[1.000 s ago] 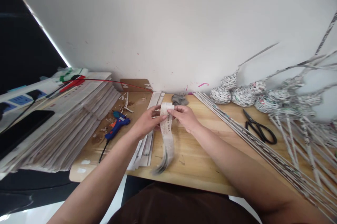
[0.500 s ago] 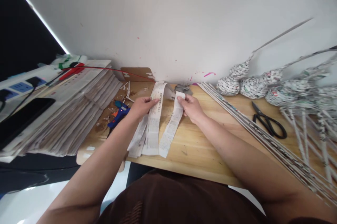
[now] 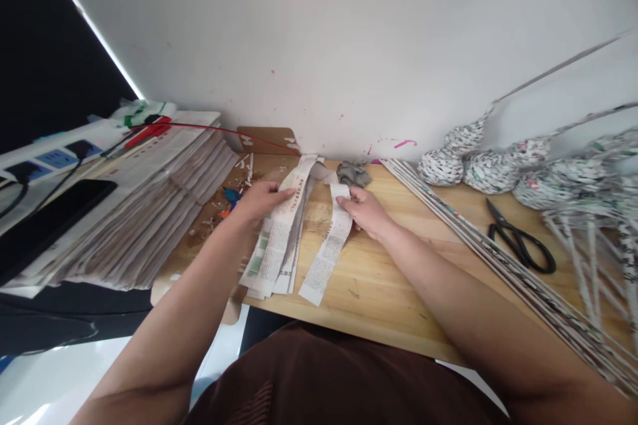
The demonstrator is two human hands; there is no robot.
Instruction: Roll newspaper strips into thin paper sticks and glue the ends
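My left hand [image 3: 263, 201] is closed on the left edge of a bundle of newspaper strips [image 3: 284, 232], its thumb lying on top. The strips hang down over the table toward its front edge and overlap one another. Between thumb and fingers, my right hand [image 3: 367, 213] pinches a single newspaper strip [image 3: 327, 253], which slants down to the left. At the top, this strip seems to curve over toward the bundle. A crumpled grey cloth [image 3: 353, 173] lies just behind my right hand.
On the left, a tall newspaper stack [image 3: 164, 192] carries a black phone [image 3: 64, 219] and a power strip [image 3: 54, 157]. Long paper rods [image 3: 458, 232] run diagonally at right, beside black scissors [image 3: 521, 239]. Woven paper gourd shapes [image 3: 486, 169] stand against the wall.
The single strip in my right hand has moved slightly down and away from the bundle. My left hand has shifted left, and the bundle's strips have fanned, showing a green patch.
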